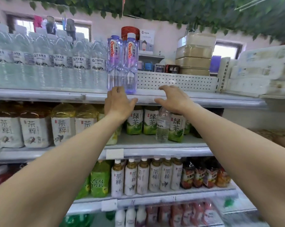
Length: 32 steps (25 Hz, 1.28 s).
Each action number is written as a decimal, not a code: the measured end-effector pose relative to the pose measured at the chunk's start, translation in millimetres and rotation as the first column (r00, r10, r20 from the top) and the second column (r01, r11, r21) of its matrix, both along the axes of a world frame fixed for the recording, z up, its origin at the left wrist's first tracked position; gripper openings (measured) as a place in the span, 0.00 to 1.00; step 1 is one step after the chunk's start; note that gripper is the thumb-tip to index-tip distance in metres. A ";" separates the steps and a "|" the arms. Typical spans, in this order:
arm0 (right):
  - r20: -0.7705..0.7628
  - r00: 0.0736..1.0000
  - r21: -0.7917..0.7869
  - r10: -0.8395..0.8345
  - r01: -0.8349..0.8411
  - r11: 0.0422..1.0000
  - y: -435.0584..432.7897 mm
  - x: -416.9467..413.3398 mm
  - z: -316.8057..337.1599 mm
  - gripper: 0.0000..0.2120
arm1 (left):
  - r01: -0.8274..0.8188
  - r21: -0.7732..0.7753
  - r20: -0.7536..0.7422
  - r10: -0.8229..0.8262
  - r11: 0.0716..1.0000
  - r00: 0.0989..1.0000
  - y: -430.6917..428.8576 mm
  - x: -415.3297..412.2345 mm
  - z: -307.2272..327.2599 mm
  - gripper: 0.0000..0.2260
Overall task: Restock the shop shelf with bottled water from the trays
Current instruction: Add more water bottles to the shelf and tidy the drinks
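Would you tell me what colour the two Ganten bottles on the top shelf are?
Ganten bottles: translucent purple, clearest in the head view.

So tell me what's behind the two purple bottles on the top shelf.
Above the purple bottles a red coiled thing shows behind; lower down the bottles cover whatever stands there.

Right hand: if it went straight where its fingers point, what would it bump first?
Probably the front edge of the top shelf: the right hand hovers right at it, fingers aimed over the bare spot beside the two purple water bottles. Beyond that stands the holey back panel. Depth is hard to judge.
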State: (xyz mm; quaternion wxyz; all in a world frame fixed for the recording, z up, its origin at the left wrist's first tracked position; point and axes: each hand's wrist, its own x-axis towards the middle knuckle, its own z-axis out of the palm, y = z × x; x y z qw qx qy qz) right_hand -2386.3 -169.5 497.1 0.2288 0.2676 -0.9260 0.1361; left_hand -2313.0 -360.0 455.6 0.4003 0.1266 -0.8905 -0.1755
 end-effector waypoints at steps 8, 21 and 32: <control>0.117 0.993 0.088 0.033 -0.043 0.995 87.8 -19.6 -66.9 0.31 | -0.060 0.080 0.136 0.048 0.995 0.989 93.7 -6.1 -63.3 0.29; 0.537 0.843 0.144 -0.017 -0.072 0.987 198.1 -58.5 -322.4 0.28 | -0.116 0.328 0.502 -0.069 0.938 0.862 207.6 -26.1 -308.2 0.31; 0.910 0.383 0.138 -0.158 0.080 0.987 248.5 16.0 -753.2 0.24 | -0.306 0.588 0.728 -0.324 0.749 0.605 245.7 45.2 -724.0 0.29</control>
